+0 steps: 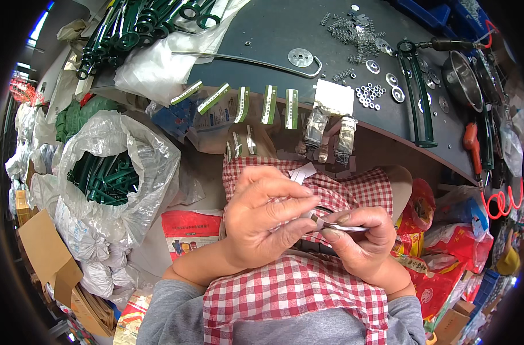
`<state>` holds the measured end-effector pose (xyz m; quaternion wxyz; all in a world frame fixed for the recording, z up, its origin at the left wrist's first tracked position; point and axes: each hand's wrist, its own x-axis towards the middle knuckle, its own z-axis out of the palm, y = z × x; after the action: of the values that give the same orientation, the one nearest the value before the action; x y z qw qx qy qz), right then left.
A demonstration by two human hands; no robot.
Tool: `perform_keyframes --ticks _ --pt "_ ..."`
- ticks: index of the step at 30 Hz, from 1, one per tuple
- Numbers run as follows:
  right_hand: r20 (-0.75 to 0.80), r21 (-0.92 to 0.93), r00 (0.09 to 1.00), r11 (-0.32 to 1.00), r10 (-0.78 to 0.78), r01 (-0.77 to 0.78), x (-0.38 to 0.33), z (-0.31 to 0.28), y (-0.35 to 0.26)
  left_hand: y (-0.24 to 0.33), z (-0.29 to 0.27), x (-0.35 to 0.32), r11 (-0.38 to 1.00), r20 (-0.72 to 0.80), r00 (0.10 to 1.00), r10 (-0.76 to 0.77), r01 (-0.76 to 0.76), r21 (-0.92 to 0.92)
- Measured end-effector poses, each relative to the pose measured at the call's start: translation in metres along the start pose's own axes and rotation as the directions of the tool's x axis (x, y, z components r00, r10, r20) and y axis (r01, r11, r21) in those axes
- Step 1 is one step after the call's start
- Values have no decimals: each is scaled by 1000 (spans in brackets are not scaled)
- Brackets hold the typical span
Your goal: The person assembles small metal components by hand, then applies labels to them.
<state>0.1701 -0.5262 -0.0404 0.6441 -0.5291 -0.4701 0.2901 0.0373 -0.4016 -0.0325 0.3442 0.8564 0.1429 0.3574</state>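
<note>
white paper strip [338, 226] was pinched by both the left hand [266, 214] and right hand [359, 241], closed, below the worktop [285, 34] front edge, over a checked apron [290, 287].

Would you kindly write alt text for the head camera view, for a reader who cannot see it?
Two bare hands, the left hand and right hand, pinch a small white strip together over a red checked apron. Beyond them, green-and-white labels hang along the edge of a dark workbench strewn with washers.
</note>
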Motion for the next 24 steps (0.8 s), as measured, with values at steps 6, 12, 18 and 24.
perform_keyframes --ticks 6,12,18,24 --pt "-71 144 988 981 138 -127 -1 2 2 10 -4 2 981 86 993 83 -97 170" --pt "-56 78 994 993 92 -87 1 2 1 6 -3 -3 972 13 992 123 -123 199" --pt "-19 209 978 958 206 -197 2 1 -1 4 -1 -5 944 -96 967 234 -203 259" --pt "74 376 818 744 570 -552 14 -17 13 -18 -2 -14 993 8 1000 21 -20 -117"
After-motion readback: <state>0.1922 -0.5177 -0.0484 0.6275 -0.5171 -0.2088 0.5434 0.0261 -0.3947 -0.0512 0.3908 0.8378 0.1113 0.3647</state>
